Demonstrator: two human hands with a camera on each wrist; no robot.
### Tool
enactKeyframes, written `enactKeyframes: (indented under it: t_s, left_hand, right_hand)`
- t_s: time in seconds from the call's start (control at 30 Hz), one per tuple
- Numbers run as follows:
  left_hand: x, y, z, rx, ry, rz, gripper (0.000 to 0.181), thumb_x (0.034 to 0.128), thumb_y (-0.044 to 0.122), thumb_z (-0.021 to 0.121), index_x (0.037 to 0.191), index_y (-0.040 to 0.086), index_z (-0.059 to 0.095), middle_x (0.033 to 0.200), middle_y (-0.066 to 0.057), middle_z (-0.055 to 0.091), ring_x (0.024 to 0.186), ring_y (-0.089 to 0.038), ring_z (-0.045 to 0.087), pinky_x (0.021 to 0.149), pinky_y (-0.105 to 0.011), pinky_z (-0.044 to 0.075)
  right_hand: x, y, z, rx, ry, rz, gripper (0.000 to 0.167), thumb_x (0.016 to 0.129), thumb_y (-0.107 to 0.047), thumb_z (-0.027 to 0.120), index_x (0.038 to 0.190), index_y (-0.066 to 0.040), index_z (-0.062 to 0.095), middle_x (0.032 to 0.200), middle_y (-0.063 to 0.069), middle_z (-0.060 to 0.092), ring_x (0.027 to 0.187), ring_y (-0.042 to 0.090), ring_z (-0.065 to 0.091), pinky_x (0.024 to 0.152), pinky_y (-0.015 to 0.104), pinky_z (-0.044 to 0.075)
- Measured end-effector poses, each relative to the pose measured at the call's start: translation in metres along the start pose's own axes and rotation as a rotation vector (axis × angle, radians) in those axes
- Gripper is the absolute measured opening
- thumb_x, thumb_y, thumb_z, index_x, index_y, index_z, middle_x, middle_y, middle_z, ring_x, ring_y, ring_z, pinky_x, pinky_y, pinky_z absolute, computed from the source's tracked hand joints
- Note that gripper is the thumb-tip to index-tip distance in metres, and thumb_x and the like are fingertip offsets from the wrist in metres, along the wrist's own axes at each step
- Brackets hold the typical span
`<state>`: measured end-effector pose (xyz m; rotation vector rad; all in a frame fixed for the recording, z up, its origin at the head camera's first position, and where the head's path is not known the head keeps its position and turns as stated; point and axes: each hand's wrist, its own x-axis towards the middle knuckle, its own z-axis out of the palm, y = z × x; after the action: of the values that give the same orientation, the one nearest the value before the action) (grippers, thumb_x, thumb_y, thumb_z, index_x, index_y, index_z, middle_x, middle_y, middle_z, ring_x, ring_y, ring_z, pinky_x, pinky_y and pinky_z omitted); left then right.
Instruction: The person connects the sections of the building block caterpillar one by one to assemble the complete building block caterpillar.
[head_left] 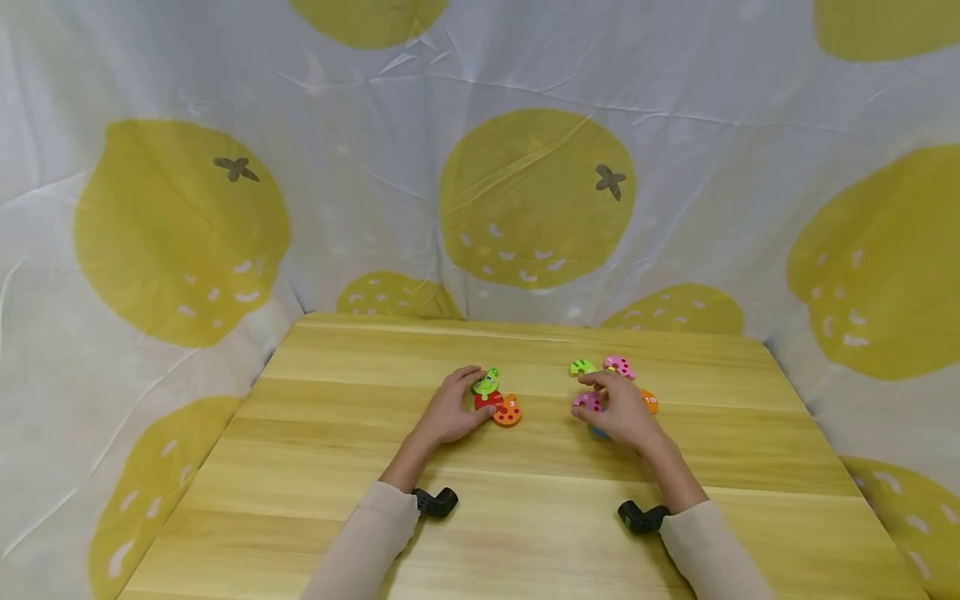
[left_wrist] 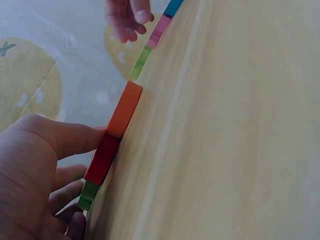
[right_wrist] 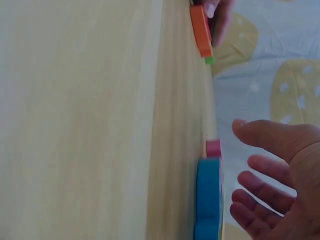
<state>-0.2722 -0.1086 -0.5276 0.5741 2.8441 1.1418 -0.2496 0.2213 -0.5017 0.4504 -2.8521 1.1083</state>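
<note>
A green puzzle piece with a face (head_left: pixel 488 384), a red piece (left_wrist: pixel 102 159) and an orange piece marked 3 (head_left: pixel 507 413) lie joined flat on the table. My left hand (head_left: pixel 452 408) holds this group, its thumb at the red and orange pieces and its fingers round the far side by the green one. On the right, my right hand (head_left: pixel 628 414) hovers with relaxed, parted fingers over loose pieces. A pink piece (head_left: pixel 587 402) lies under its fingers, and a blue piece (right_wrist: pixel 208 197) shows partly beneath the hand. No piece appears between its thumb and fingers.
Beyond the right hand lie a striped green piece (head_left: pixel 581 367) and a pink dotted piece (head_left: pixel 620 367); a yellow bit shows between them. An orange piece marked 10 (head_left: pixel 651 402) is to its right. The wooden table (head_left: pixel 525 533) meets a lemon-print cloth (head_left: pixel 375 167) behind.
</note>
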Motion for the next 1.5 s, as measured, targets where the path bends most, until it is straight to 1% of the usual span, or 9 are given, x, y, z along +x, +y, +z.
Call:
enactKeyframes:
  t_s: [0.13, 0.23, 0.4, 0.63, 0.77, 0.97, 1.1, 1.27, 1.5]
  left_hand:
    - [-0.0024, -0.0007, -0.0004, 0.006, -0.006, 0.036, 0.065, 0.0936, 0.034, 0.073, 0.150, 0.008, 0.054, 0.161, -0.011, 0.043, 0.152, -0.037, 0.036, 0.122, -0.057, 0.033]
    - [-0.0032, 0.0001, -0.0012, 0.019, -0.012, 0.045, 0.063, 0.0955, 0.034, 0.070, 0.151, 0.009, 0.053, 0.163, -0.011, 0.041, 0.153, -0.036, 0.033, 0.123, -0.056, 0.032]
    - [-0.0044, 0.0015, -0.0023, 0.029, -0.026, 0.034, 0.058, 0.0972, 0.031, 0.068, 0.151, 0.013, 0.055, 0.165, -0.010, 0.038, 0.156, -0.036, 0.028, 0.125, -0.056, 0.028]
    - [-0.0061, 0.0016, -0.0016, 0.032, -0.025, 0.031, 0.059, 0.0963, 0.035, 0.067, 0.150, 0.014, 0.055, 0.165, -0.009, 0.038, 0.155, -0.035, 0.030, 0.123, -0.057, 0.031]
    - [-0.0059, 0.0010, -0.0008, 0.047, -0.025, 0.028, 0.066, 0.0923, 0.042, 0.071, 0.150, 0.014, 0.056, 0.164, -0.008, 0.039, 0.154, -0.035, 0.033, 0.121, -0.058, 0.034]
    - [-0.0057, 0.0011, -0.0009, 0.057, -0.036, 0.023, 0.070, 0.0899, 0.045, 0.074, 0.150, 0.015, 0.055, 0.164, -0.007, 0.039, 0.154, -0.034, 0.034, 0.121, -0.056, 0.035]
    - [-0.0058, 0.0008, -0.0015, 0.051, -0.031, 0.030, 0.070, 0.0898, 0.044, 0.075, 0.150, 0.013, 0.055, 0.164, -0.008, 0.040, 0.153, -0.035, 0.035, 0.120, -0.057, 0.036]
    - [-0.0077, 0.0000, 0.0003, 0.048, -0.035, 0.015, 0.072, 0.0898, 0.048, 0.074, 0.151, 0.016, 0.054, 0.165, -0.007, 0.038, 0.154, -0.034, 0.033, 0.121, -0.057, 0.035]
    - [-0.0066, 0.0017, 0.0005, 0.034, -0.013, 0.008, 0.072, 0.0886, 0.046, 0.077, 0.150, 0.016, 0.055, 0.165, -0.008, 0.036, 0.152, -0.035, 0.036, 0.118, -0.057, 0.039]
  right_hand:
    - [-0.0026, 0.0082, -0.0068, -0.070, -0.019, -0.016, 0.049, 0.089, -0.021, 0.082, 0.131, 0.000, 0.067, 0.136, 0.023, 0.062, 0.126, 0.045, 0.057, 0.105, 0.061, 0.048]
    - [-0.0036, 0.0105, -0.0071, -0.097, -0.037, -0.006, 0.047, 0.089, -0.019, 0.080, 0.130, 0.000, 0.067, 0.138, 0.024, 0.061, 0.132, 0.047, 0.052, 0.110, 0.063, 0.043]
    - [-0.0030, 0.0097, -0.0036, -0.107, -0.062, -0.024, 0.041, 0.091, -0.018, 0.077, 0.127, 0.000, 0.068, 0.131, 0.021, 0.065, 0.120, 0.040, 0.060, 0.103, 0.059, 0.049]
    - [-0.0037, 0.0066, -0.0021, -0.129, -0.086, -0.021, 0.047, 0.087, -0.014, 0.077, 0.131, 0.001, 0.066, 0.137, 0.024, 0.062, 0.127, 0.045, 0.058, 0.107, 0.060, 0.048]
    - [-0.0043, 0.0070, -0.0010, -0.130, -0.086, -0.020, 0.047, 0.088, -0.012, 0.076, 0.131, 0.001, 0.066, 0.137, 0.024, 0.062, 0.126, 0.043, 0.059, 0.106, 0.058, 0.049]
    - [-0.0047, 0.0082, -0.0012, -0.125, -0.078, -0.027, 0.050, 0.083, -0.009, 0.079, 0.130, 0.002, 0.067, 0.135, 0.023, 0.063, 0.123, 0.040, 0.061, 0.104, 0.056, 0.052]
    - [-0.0039, 0.0081, -0.0013, -0.102, -0.078, -0.013, 0.048, 0.086, -0.010, 0.080, 0.130, 0.001, 0.067, 0.135, 0.021, 0.064, 0.120, 0.038, 0.063, 0.101, 0.054, 0.053]
    - [-0.0049, 0.0083, -0.0013, -0.081, -0.090, 0.006, 0.049, 0.088, -0.013, 0.081, 0.132, 0.000, 0.066, 0.133, 0.020, 0.065, 0.118, 0.036, 0.063, 0.100, 0.054, 0.053]
    - [-0.0022, 0.0064, 0.0009, -0.069, -0.081, 0.009, 0.049, 0.089, -0.018, 0.080, 0.133, -0.003, 0.065, 0.130, 0.017, 0.067, 0.118, 0.032, 0.063, 0.103, 0.053, 0.052]
